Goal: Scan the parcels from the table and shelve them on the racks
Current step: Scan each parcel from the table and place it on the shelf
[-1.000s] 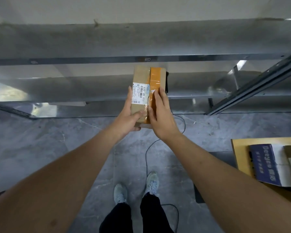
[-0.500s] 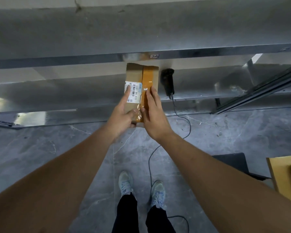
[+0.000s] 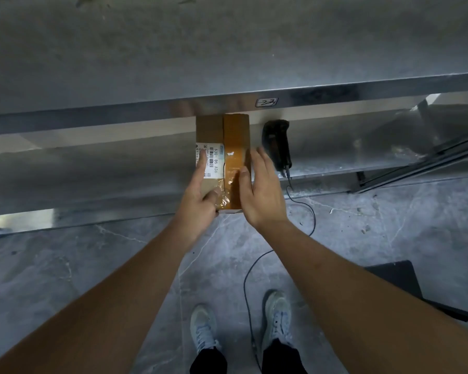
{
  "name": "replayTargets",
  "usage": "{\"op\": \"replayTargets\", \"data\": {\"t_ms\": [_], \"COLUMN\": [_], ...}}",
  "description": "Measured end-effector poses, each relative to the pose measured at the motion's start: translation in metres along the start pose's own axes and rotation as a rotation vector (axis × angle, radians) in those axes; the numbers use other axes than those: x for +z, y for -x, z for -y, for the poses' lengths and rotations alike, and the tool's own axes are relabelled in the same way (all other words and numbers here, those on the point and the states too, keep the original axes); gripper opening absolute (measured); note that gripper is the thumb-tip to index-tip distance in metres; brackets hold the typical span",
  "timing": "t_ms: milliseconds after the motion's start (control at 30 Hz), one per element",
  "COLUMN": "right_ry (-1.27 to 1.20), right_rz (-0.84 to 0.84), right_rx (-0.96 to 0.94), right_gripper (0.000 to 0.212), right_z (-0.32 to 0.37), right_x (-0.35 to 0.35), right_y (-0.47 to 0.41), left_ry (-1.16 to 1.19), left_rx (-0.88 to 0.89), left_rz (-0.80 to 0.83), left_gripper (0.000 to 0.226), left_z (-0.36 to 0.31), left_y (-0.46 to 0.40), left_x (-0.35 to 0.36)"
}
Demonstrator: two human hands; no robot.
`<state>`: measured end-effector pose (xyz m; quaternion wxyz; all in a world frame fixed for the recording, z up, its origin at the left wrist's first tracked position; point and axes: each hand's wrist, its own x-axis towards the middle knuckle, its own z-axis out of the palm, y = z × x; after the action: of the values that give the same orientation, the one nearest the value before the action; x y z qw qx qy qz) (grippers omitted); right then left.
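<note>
Since half a second ago the right hand (image 3: 262, 193) has lifted off the parcel (image 3: 223, 157), fingers now spread and holding nothing, just at its three o'clock. The left hand (image 3: 200, 193) presses flat on the white label (image 3: 210, 160), thumb on the tape. The brown cardboard box, banded with glossy orange tape, lies on the steel shelf (image 3: 92, 179), half under the upper shelf. A black scanner (image 3: 277, 143) sits at its three o'clock.

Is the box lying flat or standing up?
Lying flat: the brown taped cardboard parcel rests broad side up on the metal rack shelf, label facing up.
</note>
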<state>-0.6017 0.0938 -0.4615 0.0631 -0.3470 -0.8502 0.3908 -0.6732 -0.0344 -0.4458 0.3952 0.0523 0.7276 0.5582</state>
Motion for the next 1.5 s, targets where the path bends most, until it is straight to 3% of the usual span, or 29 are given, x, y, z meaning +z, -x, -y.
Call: {"op": "replayTargets", "data": {"t_ms": [433, 800, 1033, 1233, 1500], "right_ry": [0.367, 0.558, 0.528, 0.319, 0.224], "right_rz": [0.01, 0.065, 0.031, 0.038, -0.012], "right_rx": [-0.044, -0.139, -0.062, 0.044, -0.055], "right_gripper": [0.05, 0.061, 0.079, 0.086, 0.078], "right_z": [-0.085, -0.129, -0.141, -0.14, -0.137], "right_x": [-0.009, -0.001, -0.002, 0.008, 0.006], "right_y": [-0.093, -0.143, -0.169, -0.179, -0.158], "left_ry": [0.022, 0.025, 0.019, -0.004, -0.009], "left_rx": [0.011, 0.053, 0.059, 0.05, 0.043], "left_rz": [-0.145, -0.148, -0.149, -0.151, -0.14], "left_gripper": [0.074, 0.077, 0.081, 0.082, 0.086], "left_z": [0.008, 0.013, 0.013, 0.016, 0.02], "left_y": [-0.05, -0.074, -0.087, -0.094, -0.088], "left_x": [0.035, 0.038, 0.041, 0.037, 0.03]}}
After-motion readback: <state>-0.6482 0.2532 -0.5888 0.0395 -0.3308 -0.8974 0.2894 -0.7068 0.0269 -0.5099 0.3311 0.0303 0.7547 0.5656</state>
